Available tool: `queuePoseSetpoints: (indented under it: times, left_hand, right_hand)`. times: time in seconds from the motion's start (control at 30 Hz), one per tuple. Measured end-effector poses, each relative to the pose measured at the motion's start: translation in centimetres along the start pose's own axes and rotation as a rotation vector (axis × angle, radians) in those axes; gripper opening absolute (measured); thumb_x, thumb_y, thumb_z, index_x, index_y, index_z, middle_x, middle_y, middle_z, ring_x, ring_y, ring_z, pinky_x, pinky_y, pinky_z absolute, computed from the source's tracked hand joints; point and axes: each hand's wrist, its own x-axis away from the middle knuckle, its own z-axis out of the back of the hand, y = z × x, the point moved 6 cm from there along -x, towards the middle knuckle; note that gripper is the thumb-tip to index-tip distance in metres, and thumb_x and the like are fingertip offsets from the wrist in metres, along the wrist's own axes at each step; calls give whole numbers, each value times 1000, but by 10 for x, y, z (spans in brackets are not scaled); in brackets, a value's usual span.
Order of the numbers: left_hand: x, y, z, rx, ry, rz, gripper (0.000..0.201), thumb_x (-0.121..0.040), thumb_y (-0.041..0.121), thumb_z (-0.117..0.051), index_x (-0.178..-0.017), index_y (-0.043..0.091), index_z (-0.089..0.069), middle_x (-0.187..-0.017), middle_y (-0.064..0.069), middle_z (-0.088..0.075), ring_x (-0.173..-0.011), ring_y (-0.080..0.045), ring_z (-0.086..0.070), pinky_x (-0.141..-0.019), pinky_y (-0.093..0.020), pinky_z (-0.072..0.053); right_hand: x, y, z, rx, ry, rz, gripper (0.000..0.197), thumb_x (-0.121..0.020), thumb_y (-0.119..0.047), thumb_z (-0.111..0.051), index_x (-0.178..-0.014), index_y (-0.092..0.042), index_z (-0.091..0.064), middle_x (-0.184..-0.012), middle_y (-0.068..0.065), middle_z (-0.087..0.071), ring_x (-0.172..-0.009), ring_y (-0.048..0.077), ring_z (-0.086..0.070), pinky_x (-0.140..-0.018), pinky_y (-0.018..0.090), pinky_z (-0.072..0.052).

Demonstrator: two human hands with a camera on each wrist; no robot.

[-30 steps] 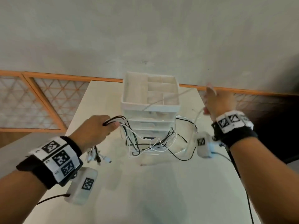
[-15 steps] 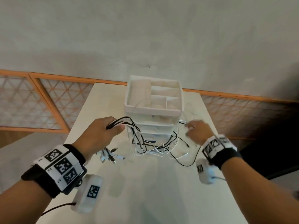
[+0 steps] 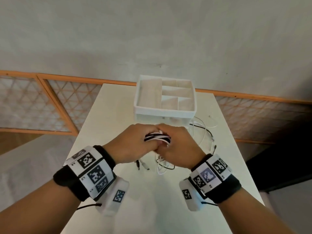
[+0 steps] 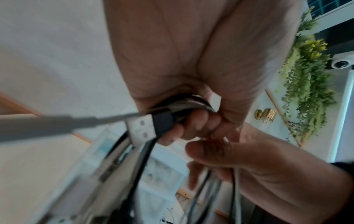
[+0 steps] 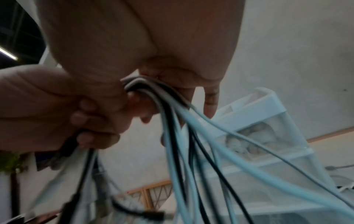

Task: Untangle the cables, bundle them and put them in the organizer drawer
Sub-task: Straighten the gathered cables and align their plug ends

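Observation:
Several black and white cables point(image 3: 157, 137) lie gathered in a bunch between my two hands, above the white table point(image 3: 108, 105). My left hand point(image 3: 135, 141) grips the bunch point(image 4: 184, 103) in its fist, a black USB plug point(image 4: 151, 125) sticking out below. My right hand point(image 3: 175, 142) meets it from the right, fingers curled round the same strands point(image 5: 153, 91), which hang down loose. Cable ends point(image 3: 145, 166) dangle under the hands and loose loops point(image 3: 205, 132) trail on the table to the right. The white organizer point(image 3: 165, 112) stands just behind the hands, its drawers mostly hidden.
The organizer's top tray point(image 3: 148, 97) has several bare compartments. The table is narrow, with edges close on the left and right. An orange-framed lattice rail point(image 3: 50, 102) runs behind it along a grey wall.
My right hand came down from beside the organizer and over to the left hand, and now holds the bunch with it. The spread-out cables have been drawn together; the view tilted down.

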Motion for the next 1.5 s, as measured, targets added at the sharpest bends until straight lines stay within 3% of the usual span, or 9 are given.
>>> queuePoseSetpoints:
  times: [0.13,0.27,0.5,0.6,0.77,0.9,1.03,1.2,1.5]
  left_hand:
    - [12,-22,-1,-34,-39,70,18,-99,39,-53,-94,23,-59,-75,0,-64,-65,-10,-58,-61,-23,-48]
    - [15,-21,-16,-132,-77,8,16,-104,31,-43,-101,22,-54,-73,7,-57,-66,-12,-54,-62,-19,-43]
    - [8,-20,-5,93,18,-30,15,-92,30,-67,-101,20,-59,-82,7,-65,-72,-12,-62,-69,-27,-50]
    - [14,-26,-12,373,16,18,12,-89,16,-72,-95,21,-62,-78,9,-68,-78,-13,-65,-73,-26,-50]
    - [6,-17,-20,220,-36,-20,8,-95,15,-61,-98,23,-61,-74,8,-64,-72,-20,-66,-65,-38,-58]
    - [-1,-1,-5,-10,-38,-86,9,-91,24,-66,-100,23,-63,-83,5,-66,-70,-8,-62,-66,-37,-55]
    - [-1,-15,-4,494,-47,82,52,-70,40,-85,-116,25,-67,-97,-6,-74,-82,-14,-68,-69,-31,-52]
    - [3,-17,-24,1210,-124,289,79,-77,65,-62,-122,0,-65,-75,-8,-59,-69,-21,-63,-86,-60,-54]
    - [-8,-1,-11,687,36,319,73,-96,63,-33,-99,3,-74,-60,-4,-64,-49,-19,-48,-48,-27,-42]
  right_hand:
    - [6,24,17,14,230,-108,6,-82,-31,-79,-82,-25,-76,-65,-10,-69,-56,8,-60,-57,27,-49]
    - [12,22,-4,231,-14,-127,26,-82,-42,-67,-107,-36,-67,-81,-12,-72,-71,10,-65,-69,34,-56]
    - [10,0,13,-218,73,-138,39,-84,4,-62,-106,-26,-73,-90,-2,-76,-77,25,-71,-70,42,-58]
    - [18,2,34,-409,126,-165,31,-87,10,-62,-104,-12,-76,-88,-4,-76,-68,2,-67,-59,13,-48]
    - [23,0,34,-247,-75,-138,29,-88,-12,-74,-114,-24,-72,-108,-10,-76,-105,8,-70,-97,36,-54]
    - [25,-11,33,-321,-108,-64,26,-92,-21,-72,-118,-22,-71,-114,-7,-75,-112,11,-68,-101,36,-51]
    - [32,-5,47,-469,130,-67,20,-95,-14,-63,-113,-14,-72,-66,-23,-68,-60,-4,-62,-61,7,-44]
    - [36,8,38,-541,115,-122,38,-92,-33,-58,-128,-24,-65,-58,-17,-52,-49,3,-39,-53,14,-35]
    - [35,1,27,-405,-39,-105,47,-100,-33,-56,-145,-39,-45,-66,1,-61,-60,6,-57,-60,15,-43]
